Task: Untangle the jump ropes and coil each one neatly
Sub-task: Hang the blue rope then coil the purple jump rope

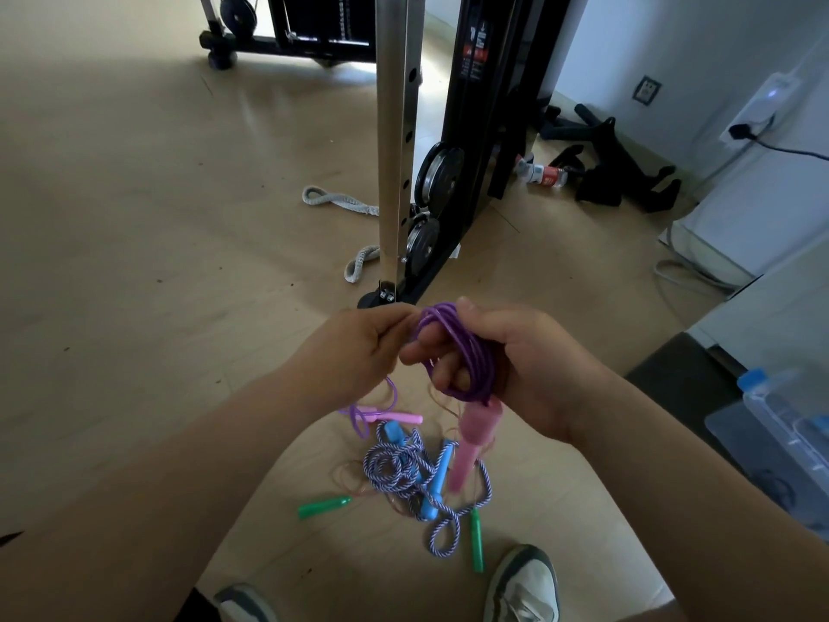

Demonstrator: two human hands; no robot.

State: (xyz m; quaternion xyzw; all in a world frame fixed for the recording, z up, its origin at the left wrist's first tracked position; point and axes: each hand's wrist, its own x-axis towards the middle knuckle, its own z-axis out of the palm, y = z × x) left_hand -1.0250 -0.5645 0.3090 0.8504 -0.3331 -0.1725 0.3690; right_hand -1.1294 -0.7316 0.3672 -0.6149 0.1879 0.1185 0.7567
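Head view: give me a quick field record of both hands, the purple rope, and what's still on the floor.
left hand: pinches a strand of the purple rope at the top of the coil
right hand: holds the coil, loops wound round its fingers
purple rope: mostly coiled; loose tail runs down to the floor
hanging pink handle: dangles under right hand
floor pink handle: lies flat
blue-and-white rope: tangled heap on the floor, with blue handles
green handles: on the floor, apart; their thin cord is hard to trace

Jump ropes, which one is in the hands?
The purple rope, wound around the right hand; the blue-and-white rope and green-handled one lie on the floor.
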